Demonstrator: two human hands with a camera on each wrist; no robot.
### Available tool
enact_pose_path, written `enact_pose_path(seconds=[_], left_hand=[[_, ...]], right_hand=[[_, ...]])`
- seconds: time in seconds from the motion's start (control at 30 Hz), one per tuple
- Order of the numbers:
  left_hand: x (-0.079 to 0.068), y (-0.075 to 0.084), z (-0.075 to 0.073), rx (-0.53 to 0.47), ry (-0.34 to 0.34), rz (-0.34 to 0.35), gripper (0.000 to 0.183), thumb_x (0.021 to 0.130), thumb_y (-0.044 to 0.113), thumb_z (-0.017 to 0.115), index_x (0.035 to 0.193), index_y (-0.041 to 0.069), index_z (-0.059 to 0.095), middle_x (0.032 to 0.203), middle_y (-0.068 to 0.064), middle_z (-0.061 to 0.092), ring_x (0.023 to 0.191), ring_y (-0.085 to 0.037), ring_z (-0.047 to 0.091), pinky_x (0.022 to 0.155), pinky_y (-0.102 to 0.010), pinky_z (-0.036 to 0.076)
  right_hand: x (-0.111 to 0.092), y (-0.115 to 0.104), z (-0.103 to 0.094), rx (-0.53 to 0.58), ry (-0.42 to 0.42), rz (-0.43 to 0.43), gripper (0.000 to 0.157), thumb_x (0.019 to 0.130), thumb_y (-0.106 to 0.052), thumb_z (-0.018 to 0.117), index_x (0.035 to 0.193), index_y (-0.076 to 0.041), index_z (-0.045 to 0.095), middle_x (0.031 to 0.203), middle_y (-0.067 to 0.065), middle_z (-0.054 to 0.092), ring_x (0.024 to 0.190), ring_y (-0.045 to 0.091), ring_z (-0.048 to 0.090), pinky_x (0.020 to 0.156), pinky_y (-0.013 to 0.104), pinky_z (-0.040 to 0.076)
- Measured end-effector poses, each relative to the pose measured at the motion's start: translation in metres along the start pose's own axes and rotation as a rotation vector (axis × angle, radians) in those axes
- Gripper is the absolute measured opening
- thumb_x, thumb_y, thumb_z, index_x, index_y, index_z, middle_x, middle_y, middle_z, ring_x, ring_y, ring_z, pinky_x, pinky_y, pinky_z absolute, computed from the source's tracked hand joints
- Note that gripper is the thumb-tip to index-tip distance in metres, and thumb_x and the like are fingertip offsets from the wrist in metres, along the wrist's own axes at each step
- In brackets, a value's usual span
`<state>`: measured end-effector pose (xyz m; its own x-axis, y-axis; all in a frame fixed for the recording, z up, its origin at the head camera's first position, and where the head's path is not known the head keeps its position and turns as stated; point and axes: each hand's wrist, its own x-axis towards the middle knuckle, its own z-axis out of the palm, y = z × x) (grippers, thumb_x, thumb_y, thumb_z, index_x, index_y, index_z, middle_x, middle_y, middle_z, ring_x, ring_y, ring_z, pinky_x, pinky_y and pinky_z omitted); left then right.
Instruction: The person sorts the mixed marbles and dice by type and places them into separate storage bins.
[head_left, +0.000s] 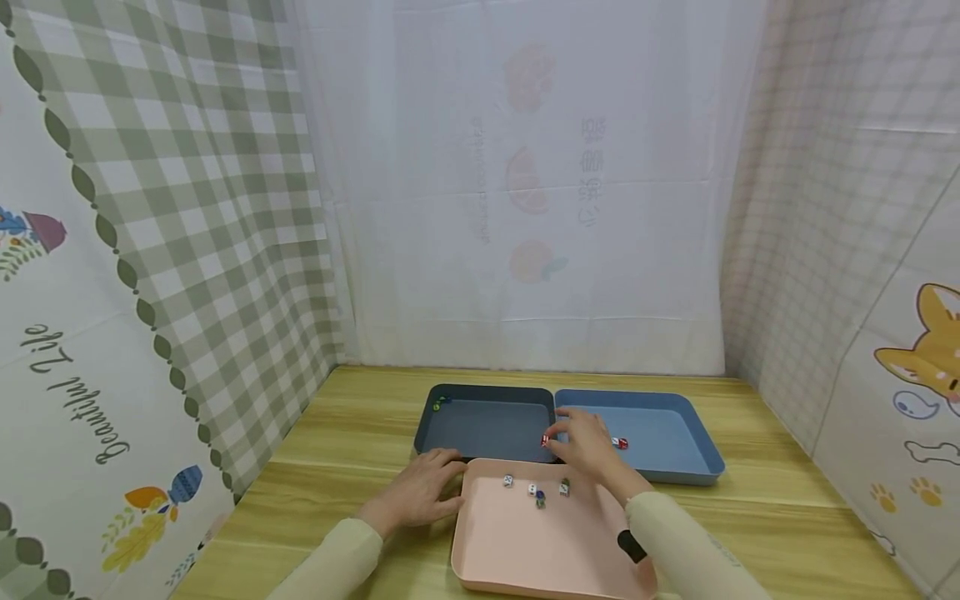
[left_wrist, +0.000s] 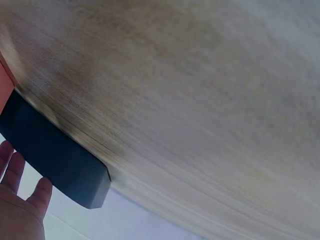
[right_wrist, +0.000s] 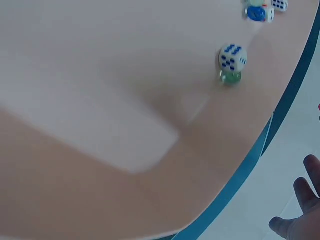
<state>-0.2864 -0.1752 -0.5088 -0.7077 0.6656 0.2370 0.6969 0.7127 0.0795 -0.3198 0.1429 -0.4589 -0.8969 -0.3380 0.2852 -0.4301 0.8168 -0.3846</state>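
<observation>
My right hand (head_left: 587, 442) is raised over the seam between the dark tray (head_left: 480, 425) and the blue tray (head_left: 660, 425). Its thumb and fingertips pinch a red die (head_left: 545, 440) above the dark tray's right side. Beside the pink tray (head_left: 540, 550), my left hand (head_left: 420, 492) has relaxed fingers at the tray's back left corner and holds nothing. White dice (head_left: 508, 481) lie in the pink tray with glass marbles among them, including a blue marble (right_wrist: 256, 13) and a green marble (right_wrist: 231, 77).
Green marbles (head_left: 438, 404) sit in the dark tray's back left corner. A red die (head_left: 622, 443) and a white die lie in the blue tray, partly behind my right hand. All three trays stand close together on the wood-grain table (head_left: 322, 467). Hanging cloths (head_left: 525, 350) enclose the table.
</observation>
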Motion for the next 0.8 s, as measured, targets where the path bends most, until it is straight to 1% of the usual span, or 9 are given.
enact_pose_path(seconds=[0.13, 0.23, 0.37, 0.5, 0.8], left_hand=[[0.000, 0.001, -0.002, -0.006, -0.002, 0.000, 0.046, 0.094, 0.037, 0.062, 0.133, 0.012, 0.060, 0.136, -0.009, 0.053, 0.126, -0.029, 0.049, 0.104, -0.049, 0.041], [-0.001, 0.001, -0.002, -0.011, -0.007, -0.004, 0.046, 0.094, 0.036, 0.063, 0.132, 0.011, 0.060, 0.135, -0.009, 0.053, 0.126, -0.029, 0.049, 0.104, -0.049, 0.040], [-0.001, 0.001, -0.002, -0.013, -0.009, -0.006, 0.046, 0.094, 0.036, 0.062, 0.132, 0.011, 0.060, 0.135, -0.009, 0.053, 0.126, -0.028, 0.049, 0.104, -0.049, 0.040], [-0.001, 0.001, -0.001, -0.008, -0.005, -0.003, 0.046, 0.094, 0.037, 0.062, 0.133, 0.011, 0.060, 0.135, -0.010, 0.053, 0.126, -0.029, 0.049, 0.104, -0.048, 0.040], [0.000, 0.000, 0.000, -0.005, 0.012, 0.008, 0.047, 0.094, 0.038, 0.062, 0.133, 0.011, 0.060, 0.135, -0.010, 0.053, 0.125, -0.029, 0.049, 0.103, -0.050, 0.041]], right_hand=[[0.001, 0.011, -0.007, -0.020, 0.036, -0.024, 0.006, 0.089, -0.017, 0.073, 0.088, -0.017, 0.079, 0.134, 0.023, 0.057, 0.127, 0.045, 0.048, 0.103, 0.074, 0.024], [0.001, 0.018, -0.012, -0.032, 0.057, -0.024, 0.007, 0.089, -0.015, 0.072, 0.086, -0.017, 0.079, 0.132, 0.023, 0.058, 0.125, 0.047, 0.048, 0.102, 0.075, 0.023], [0.001, 0.028, -0.017, -0.033, 0.077, 0.003, 0.008, 0.089, -0.016, 0.072, 0.087, -0.016, 0.080, 0.132, 0.023, 0.058, 0.126, 0.047, 0.047, 0.103, 0.077, 0.019], [0.000, 0.037, -0.023, -0.051, 0.095, 0.015, 0.008, 0.089, -0.018, 0.072, 0.089, -0.015, 0.080, 0.132, 0.024, 0.058, 0.126, 0.048, 0.047, 0.102, 0.077, 0.019], [-0.004, 0.054, -0.035, -0.036, 0.087, 0.068, 0.011, 0.089, -0.016, 0.071, 0.094, -0.010, 0.079, 0.134, 0.028, 0.055, 0.127, 0.052, 0.044, 0.102, 0.078, 0.016]])
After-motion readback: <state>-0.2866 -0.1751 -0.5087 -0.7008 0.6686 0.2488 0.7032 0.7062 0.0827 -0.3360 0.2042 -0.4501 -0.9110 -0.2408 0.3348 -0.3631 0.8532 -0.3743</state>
